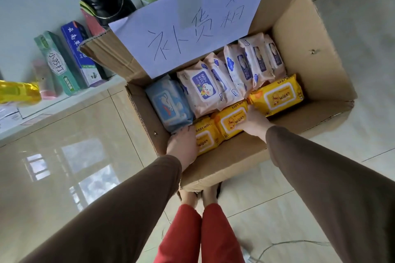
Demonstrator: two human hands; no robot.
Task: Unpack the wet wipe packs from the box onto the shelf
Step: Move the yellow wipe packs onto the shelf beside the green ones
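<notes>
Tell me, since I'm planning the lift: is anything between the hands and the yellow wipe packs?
Nothing visible. The left hand and right hand already touch the yellow wipe packs in the open cardboard box; no flap covers them.

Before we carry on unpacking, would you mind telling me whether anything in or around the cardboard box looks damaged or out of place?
Nothing serious. The brown cardboard box has a torn, frayed corner on its far-left flap, with corrugation exposed. The yellow wipe packs, peach wipe packs and blue wipe pack look intact, nothing spilled.
</notes>
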